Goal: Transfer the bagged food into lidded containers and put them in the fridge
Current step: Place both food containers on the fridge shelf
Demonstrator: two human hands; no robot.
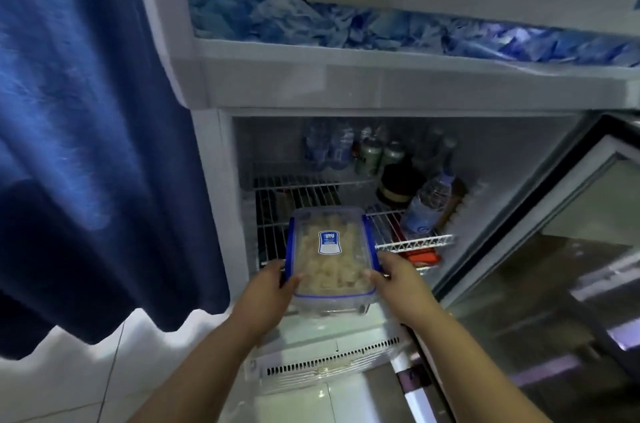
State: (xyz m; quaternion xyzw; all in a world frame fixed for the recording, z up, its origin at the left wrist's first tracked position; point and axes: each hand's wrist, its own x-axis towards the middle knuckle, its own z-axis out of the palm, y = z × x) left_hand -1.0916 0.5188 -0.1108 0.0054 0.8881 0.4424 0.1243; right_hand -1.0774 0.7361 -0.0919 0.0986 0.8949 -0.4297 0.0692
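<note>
In the head view, a lidded container (331, 256) with blue clips and pale food pieces inside is gripped from both sides: the left hand (273, 287) is clasped around its left near corner and the right hand (394, 279) around its right near corner, thumbs on the lid. The container is held at the mouth of the open fridge (485, 159), its far end over the front edge of the wire shelf (408, 242) and its near end still outside; whether it already touches the shelf cannot be told, the picture being blurred.

The step in hand is judged to be the last one, the stowing of a filled container. The left part of the shelf looks bare, while a water bottle (427, 204), cans (379, 154) and a dark jar (398, 185) are stood at its right and back. The next move calls for the container to be kept level, slid inward along the left side clear of the bottle, then let go. The glass door (561, 249) is swung wide at the right.
</note>
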